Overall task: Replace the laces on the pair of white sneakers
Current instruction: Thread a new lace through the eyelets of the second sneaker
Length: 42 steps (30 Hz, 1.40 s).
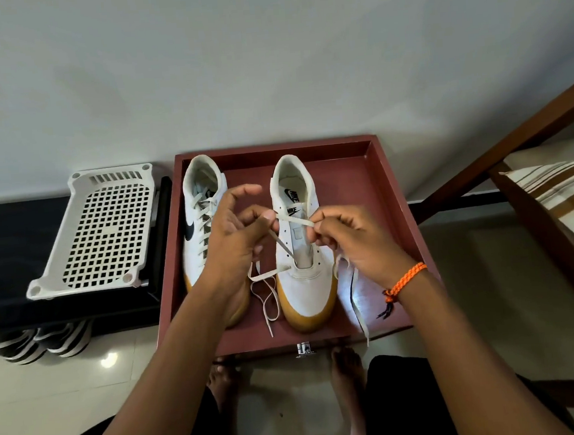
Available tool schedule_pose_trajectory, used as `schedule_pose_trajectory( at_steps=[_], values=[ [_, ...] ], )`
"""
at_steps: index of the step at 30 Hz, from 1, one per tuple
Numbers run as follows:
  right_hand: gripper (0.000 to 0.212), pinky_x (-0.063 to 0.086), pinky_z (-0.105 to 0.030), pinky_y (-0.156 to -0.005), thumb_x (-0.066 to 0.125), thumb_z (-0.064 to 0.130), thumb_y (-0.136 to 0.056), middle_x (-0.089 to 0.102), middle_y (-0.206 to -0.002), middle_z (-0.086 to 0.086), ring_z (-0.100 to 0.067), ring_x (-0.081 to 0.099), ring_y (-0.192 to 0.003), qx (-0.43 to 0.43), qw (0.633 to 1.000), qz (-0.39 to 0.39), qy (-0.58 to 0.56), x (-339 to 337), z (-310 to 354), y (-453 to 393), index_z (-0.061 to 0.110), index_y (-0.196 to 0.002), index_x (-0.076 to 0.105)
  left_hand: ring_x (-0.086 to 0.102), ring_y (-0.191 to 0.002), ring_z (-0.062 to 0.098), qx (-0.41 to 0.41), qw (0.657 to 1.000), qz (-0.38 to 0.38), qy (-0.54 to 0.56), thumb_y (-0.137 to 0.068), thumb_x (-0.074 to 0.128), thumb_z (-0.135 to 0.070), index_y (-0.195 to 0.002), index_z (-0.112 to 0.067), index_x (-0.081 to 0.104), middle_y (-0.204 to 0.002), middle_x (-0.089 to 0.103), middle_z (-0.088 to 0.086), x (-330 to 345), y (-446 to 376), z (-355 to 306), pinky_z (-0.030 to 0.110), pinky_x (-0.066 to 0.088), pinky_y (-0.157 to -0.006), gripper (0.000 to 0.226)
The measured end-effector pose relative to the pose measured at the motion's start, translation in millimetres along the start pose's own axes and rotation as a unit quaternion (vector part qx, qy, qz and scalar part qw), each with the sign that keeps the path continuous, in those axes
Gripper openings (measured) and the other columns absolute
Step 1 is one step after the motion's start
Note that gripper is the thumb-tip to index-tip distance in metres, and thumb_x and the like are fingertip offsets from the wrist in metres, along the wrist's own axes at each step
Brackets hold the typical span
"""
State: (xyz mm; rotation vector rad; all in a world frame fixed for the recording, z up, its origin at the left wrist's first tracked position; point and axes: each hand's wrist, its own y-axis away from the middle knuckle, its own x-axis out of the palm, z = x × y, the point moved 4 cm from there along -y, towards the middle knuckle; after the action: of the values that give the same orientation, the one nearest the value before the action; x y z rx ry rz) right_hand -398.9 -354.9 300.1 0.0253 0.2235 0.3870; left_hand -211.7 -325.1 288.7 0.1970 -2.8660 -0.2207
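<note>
Two white sneakers with tan soles stand in a dark red tray (384, 189). The left sneaker (198, 203) is laced. The right sneaker (306, 284) has a white lace (292, 219) threaded only through its lowest eyelets. My left hand (237, 235) pinches one part of this lace above the shoe, and my right hand (349, 236) pinches the lace a little to the right. Loose lace ends (266, 299) trail on the tray between the shoes and another end (355, 301) lies to the right.
A white perforated plastic rack (108, 231) lies on a black bench at the left, with dark shoes (44, 342) under it. A wooden-framed bed (559, 202) stands at the right. My bare feet (345, 367) rest on the tiled floor below the tray.
</note>
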Motion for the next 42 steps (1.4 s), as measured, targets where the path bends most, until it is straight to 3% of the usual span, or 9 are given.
schedule_pose_trajectory(
  at_steps=[6,12,17,21,26,31,33,38,42],
  values=[
    [0.031,0.049,-0.034,-0.085,0.047,0.011,-0.09,0.057,-0.08,-0.013,-0.026,0.058,-0.085,0.033,0.977,0.02,-0.212,-18,3,2,0.013,-0.064,0.063,0.039,-0.044,0.003,-0.068,0.986,-0.153,0.021,-0.104,0.053,0.006,-0.122,-0.016,0.051,-0.079,0.061,0.004,-24,-7,17,0.017,0.028,-0.041,0.029],
    [0.033,0.051,-0.043,-0.091,0.045,0.009,-0.093,0.059,-0.072,-0.008,-0.022,0.06,-0.077,0.062,0.953,-0.042,-0.295,-34,-2,2,0.013,-0.062,0.057,0.064,-0.067,0.01,-0.011,0.932,-0.229,-0.281,-0.095,0.056,0.0,-0.11,-0.024,0.064,-0.092,0.076,-0.003,-34,-2,21,0.032,0.05,-0.059,0.029],
    [0.037,0.05,-0.026,-0.06,0.045,-0.003,-0.103,0.056,-0.063,-0.009,-0.015,0.055,-0.058,0.065,0.995,-0.001,-0.079,3,-2,1,-0.001,-0.07,0.061,0.067,-0.108,0.013,0.165,0.939,0.0,-0.303,-0.112,0.051,-0.017,-0.132,-0.022,0.066,-0.108,0.074,-0.007,10,6,4,0.025,0.054,-0.093,0.025],
    [0.039,0.044,-0.03,-0.054,0.047,0.002,-0.105,0.056,-0.059,-0.01,-0.017,0.052,-0.054,0.072,0.996,0.032,-0.032,18,-9,0,0.001,-0.068,0.061,0.06,-0.078,0.02,0.158,0.948,0.076,-0.264,-0.11,0.055,-0.011,-0.134,-0.026,0.064,-0.077,0.057,0.003,23,8,8,0.039,0.054,-0.075,0.03],
    [0.036,0.045,-0.029,-0.055,0.044,-0.002,-0.102,0.055,-0.06,-0.011,-0.02,0.05,-0.056,0.082,0.993,0.0,-0.08,-7,-1,3,0.001,-0.07,0.061,0.047,-0.055,0.009,0.122,0.958,-0.118,-0.232,-0.105,0.052,0.004,-0.119,-0.026,0.065,-0.069,0.048,-0.001,-14,-5,-2,0.03,0.05,-0.052,0.035],
    [0.042,0.048,-0.03,-0.054,0.045,-0.003,-0.098,0.053,-0.062,-0.012,-0.02,0.049,-0.055,0.092,0.986,-0.044,-0.134,-26,-3,4,0.009,-0.063,0.064,0.06,-0.074,0.014,0.084,0.862,-0.323,-0.381,-0.094,0.052,0.006,-0.118,-0.024,0.062,-0.08,0.062,-0.006,-50,-2,-6,0.039,0.052,-0.067,0.04],
    [0.034,0.045,-0.032,-0.055,0.045,-0.003,-0.099,0.052,-0.061,-0.012,-0.019,0.048,-0.054,0.092,0.99,-0.033,-0.101,-19,-3,4,0.0,-0.069,0.062,0.065,-0.095,0.016,0.153,0.831,-0.288,-0.451,-0.096,0.055,0.005,-0.123,-0.021,0.063,-0.099,0.069,-0.006,-36,3,-11,0.035,0.052,-0.076,0.038],
    [0.04,0.04,-0.029,-0.051,0.049,0.005,-0.106,0.055,-0.054,-0.001,-0.015,0.047,-0.05,0.09,0.995,0.039,-0.022,12,-1,6,-0.005,-0.069,0.061,0.076,-0.08,0.024,0.183,0.939,0.084,-0.279,-0.117,0.04,-0.013,-0.135,-0.018,0.06,-0.089,0.075,0.002,38,20,1,0.039,0.061,-0.075,0.027],
    [0.042,0.036,-0.027,-0.047,0.051,0.012,-0.105,0.054,-0.055,-0.005,-0.014,0.045,-0.046,0.116,0.991,0.051,0.037,10,-5,8,0.005,-0.067,0.067,0.071,-0.069,0.019,0.156,0.944,0.058,-0.285,-0.113,0.046,-0.012,-0.118,-0.02,0.071,-0.082,0.075,0.002,33,12,16,0.038,0.059,-0.066,0.027]
  ],
)
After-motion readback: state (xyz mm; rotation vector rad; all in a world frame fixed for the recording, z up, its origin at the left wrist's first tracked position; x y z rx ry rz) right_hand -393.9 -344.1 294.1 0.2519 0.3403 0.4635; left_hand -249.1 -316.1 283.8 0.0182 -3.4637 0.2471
